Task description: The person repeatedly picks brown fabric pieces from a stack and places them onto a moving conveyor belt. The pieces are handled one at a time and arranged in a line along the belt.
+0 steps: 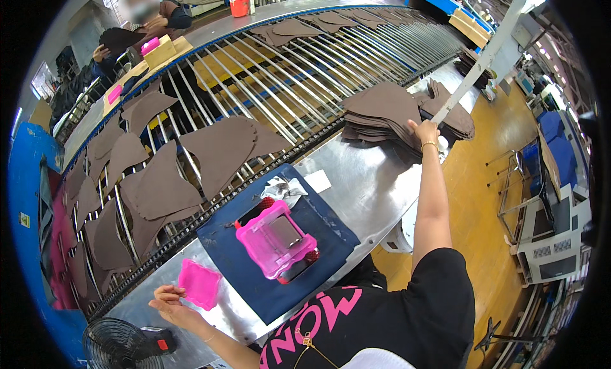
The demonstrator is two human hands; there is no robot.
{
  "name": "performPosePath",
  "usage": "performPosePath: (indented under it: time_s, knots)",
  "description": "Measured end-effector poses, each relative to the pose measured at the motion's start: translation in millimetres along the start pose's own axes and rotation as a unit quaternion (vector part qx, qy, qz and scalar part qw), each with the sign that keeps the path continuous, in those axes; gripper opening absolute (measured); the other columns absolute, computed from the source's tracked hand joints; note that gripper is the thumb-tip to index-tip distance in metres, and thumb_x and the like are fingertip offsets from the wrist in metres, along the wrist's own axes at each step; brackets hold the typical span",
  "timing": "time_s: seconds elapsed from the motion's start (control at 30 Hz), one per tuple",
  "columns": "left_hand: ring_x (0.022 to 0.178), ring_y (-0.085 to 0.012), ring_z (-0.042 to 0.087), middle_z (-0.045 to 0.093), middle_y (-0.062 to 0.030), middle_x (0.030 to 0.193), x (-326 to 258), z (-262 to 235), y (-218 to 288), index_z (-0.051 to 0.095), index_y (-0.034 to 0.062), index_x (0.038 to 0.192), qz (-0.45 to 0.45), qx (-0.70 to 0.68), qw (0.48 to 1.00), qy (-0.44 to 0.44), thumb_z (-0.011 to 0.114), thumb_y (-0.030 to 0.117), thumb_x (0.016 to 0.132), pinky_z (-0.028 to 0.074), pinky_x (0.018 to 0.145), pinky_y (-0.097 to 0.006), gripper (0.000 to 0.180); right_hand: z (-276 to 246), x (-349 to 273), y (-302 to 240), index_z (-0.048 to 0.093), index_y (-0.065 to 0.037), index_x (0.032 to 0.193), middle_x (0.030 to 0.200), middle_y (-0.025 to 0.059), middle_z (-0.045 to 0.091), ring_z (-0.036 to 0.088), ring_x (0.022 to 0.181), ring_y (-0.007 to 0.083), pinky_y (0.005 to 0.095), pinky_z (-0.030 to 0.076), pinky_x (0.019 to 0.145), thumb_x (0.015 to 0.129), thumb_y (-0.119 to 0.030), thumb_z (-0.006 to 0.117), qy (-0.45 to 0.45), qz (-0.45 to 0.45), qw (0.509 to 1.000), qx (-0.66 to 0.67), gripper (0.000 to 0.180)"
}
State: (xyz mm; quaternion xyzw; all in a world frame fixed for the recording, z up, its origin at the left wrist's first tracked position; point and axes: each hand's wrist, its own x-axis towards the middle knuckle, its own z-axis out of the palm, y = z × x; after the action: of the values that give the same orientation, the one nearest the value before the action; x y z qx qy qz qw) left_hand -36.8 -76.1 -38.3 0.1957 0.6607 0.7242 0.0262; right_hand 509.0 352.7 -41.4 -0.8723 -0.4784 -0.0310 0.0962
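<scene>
My left hand [175, 307] is beside a pink square lid [200, 284] with wavy edges on the metal table. Its loosely bent fingers are apart, the tips close to the lid's left edge; whether they touch is hard to see. Stretched far to the right, my right hand [426, 134] grips the edge of a brown cut piece on a stack of brown cut pieces [380, 108]. Its thumb side is partly hidden. Between my hands, an open pink frame-like case [267, 240] with a metal plate in it sits on a dark blue mat [254, 297].
A rack conveyor [254, 82] of metal bars carries brown pieces [219, 149] past the table. A black fan [121, 343] stands at the lower left. A slanted pale post [487, 57] rises beside the stack. Across the conveyor, another person [172, 15] holds a dark piece.
</scene>
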Motion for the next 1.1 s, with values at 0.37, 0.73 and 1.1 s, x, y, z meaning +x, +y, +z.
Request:
performPosePath:
  time_s: [0.37,0.73,1.1]
  knots:
    - [0.059,-0.0129,0.048,0.050,-0.0069,0.073,-21.5,31.9,13.4,0.045,0.0028,0.063,-0.005,0.029,0.999,-0.014,0.042,0.042,0.099,0.040,0.057,-0.027,0.053,18.6,8.3,15.6,0.065,0.002,0.100,0.110,0.0257,0.060,0.058,0.103,0.0424,0.0471,0.049,0.086,0.075,-0.052,0.070,0.012,-0.040,0.998,0.057,0.060]
    - [0.056,-0.0095,0.048,0.052,-0.0042,0.069,-20.6,38.1,9.3,0.052,0.0014,0.068,0.010,0.047,0.997,-0.067,0.043,0.034,0.100,0.036,0.052,-0.023,0.046,4.9,10.3,14.9,0.052,0.002,0.119,0.089,0.0233,0.066,0.067,0.077,0.0322,0.0427,0.053,0.076,0.080,-0.041,0.069,-0.002,-0.077,0.992,0.099,0.061]
    - [0.084,-0.0105,0.062,0.052,-0.0073,0.112,-2.7,93.6,53.6,0.062,0.0028,0.116,0.004,0.062,0.970,-0.234,0.066,0.010,0.085,0.052,0.057,-0.021,0.032,-129.7,-129.3,-77.3,0.048,-0.003,0.121,0.072,0.0057,0.058,0.049,0.042,0.0086,0.0209,0.037,0.035,0.098,-0.031,0.049,-0.056,-0.287,0.788,0.542,0.037]
